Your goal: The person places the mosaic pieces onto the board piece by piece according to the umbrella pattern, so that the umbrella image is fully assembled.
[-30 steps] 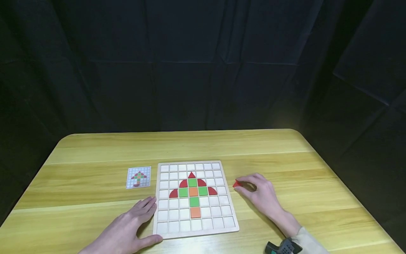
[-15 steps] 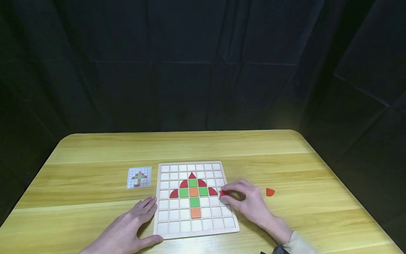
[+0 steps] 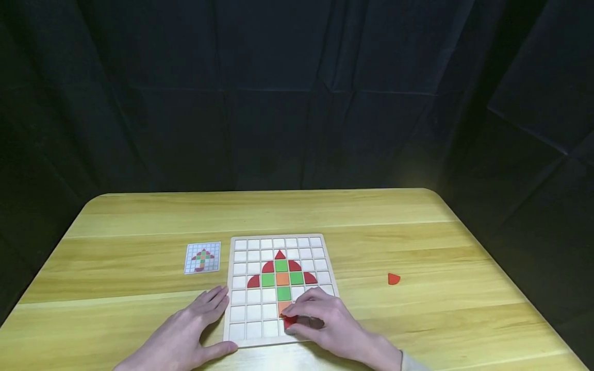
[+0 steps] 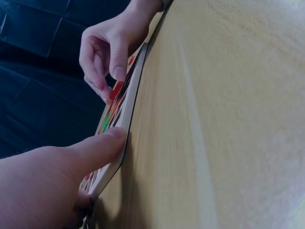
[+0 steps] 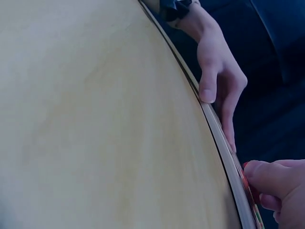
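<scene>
My right hand point(image 3: 331, 324) pinches a small red tile point(image 3: 290, 321) between thumb and fingertips, low over the bottom row of the white grid board point(image 3: 246, 331), just below an orange square. The fingers hide part of the tile's outline. In the left wrist view the red tile point(image 4: 116, 90) is tilted, with one side close over the board. My left hand point(image 3: 190, 324) rests at the board's left side, fingers fairly straight along the edge and thumb point(image 4: 102, 148) on the near corner. Red, green and orange tiles form a rocket-like shape on the board.
A small picture card point(image 3: 202, 257) with a similar coloured pattern lies left of the board. One loose red quarter-circle tile point(image 3: 394, 279) lies on the wooden table point(image 3: 441, 319) to the right. Dark cloth point(image 3: 297, 103) hangs behind the table.
My right hand has carried the red tile from right of the board, leftward and nearer, to the bottom row. The loose red quarter-circle has come into view. My left hand stays put.
</scene>
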The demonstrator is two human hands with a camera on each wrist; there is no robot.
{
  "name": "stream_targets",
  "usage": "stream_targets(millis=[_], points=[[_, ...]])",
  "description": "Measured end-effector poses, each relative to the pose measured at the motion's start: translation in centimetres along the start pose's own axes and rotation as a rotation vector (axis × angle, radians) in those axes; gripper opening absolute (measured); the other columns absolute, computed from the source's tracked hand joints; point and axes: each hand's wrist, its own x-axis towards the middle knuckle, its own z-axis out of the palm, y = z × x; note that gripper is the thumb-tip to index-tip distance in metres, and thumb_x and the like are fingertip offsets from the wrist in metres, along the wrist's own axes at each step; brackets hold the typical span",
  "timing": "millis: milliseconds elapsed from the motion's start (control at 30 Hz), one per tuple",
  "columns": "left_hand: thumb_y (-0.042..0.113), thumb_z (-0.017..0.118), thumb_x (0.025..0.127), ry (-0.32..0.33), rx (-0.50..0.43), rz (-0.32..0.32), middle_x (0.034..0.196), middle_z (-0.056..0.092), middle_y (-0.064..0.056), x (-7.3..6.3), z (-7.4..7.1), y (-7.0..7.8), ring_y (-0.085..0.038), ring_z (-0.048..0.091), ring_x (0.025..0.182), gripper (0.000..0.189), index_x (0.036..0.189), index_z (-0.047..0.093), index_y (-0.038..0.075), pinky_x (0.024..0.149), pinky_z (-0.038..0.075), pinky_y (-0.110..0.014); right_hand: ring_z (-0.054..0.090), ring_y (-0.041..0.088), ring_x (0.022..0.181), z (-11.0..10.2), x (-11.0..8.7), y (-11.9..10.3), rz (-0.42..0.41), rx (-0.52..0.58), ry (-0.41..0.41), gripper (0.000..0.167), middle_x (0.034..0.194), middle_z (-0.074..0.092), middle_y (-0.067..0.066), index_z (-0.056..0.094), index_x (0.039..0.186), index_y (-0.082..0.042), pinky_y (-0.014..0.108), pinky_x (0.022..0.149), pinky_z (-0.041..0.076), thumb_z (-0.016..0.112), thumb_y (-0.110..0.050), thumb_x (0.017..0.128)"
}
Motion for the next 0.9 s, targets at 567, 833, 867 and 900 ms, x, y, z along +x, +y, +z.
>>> stream_targets(millis=[567,833,867,900], points=[[0.079,0.057,0.081,-0.008,-0.007,-0.010,0.155,0.044,-0.015,0.0,-0.2,-0.1,-0.039,0.041,0.142,0.100,0.144,0.051,0.001,0.107,0.044,-0.054,0.065,0.011,0.100,0.5,0.2,-0.3,-0.094,-0.049,-0.037,0.027,0.105,0.075,-0.002,0.075,0.107,-0.013,0.016,0.090,0.052,0.081,-0.006,0.082],[0.078,0.058,0.081,-0.016,-0.011,-0.013,0.155,0.043,-0.015,0.0,-0.1,0.0,-0.038,0.040,0.142,0.100,0.145,0.050,0.001,0.107,0.044,-0.054,0.065,0.016,0.096,-1.0,-1.0,0.6,-0.064,-0.122,0.075,0.022,0.105,0.076,0.004,0.076,0.106,-0.008,0.018,0.087,0.054,0.078,-0.007,0.085],[0.078,0.058,0.081,-0.011,-0.006,-0.011,0.155,0.044,-0.014,0.0,-0.1,0.0,-0.038,0.041,0.142,0.100,0.145,0.051,0.001,0.107,0.044,-0.054,0.066,0.017,0.095,-1.6,-1.4,0.9,-0.025,-0.136,0.101,0.022,0.104,0.076,0.004,0.076,0.105,-0.008,0.018,0.087,0.054,0.079,-0.006,0.083],[0.078,0.057,0.081,-0.005,-0.002,-0.009,0.155,0.044,-0.014,-0.1,0.0,-0.1,-0.037,0.041,0.142,0.099,0.145,0.051,0.002,0.106,0.045,-0.053,0.066,0.017,0.094,-2.3,-1.8,1.3,0.011,-0.155,0.132,0.023,0.103,0.076,0.004,0.076,0.104,-0.008,0.018,0.088,0.053,0.080,-0.005,0.081]])
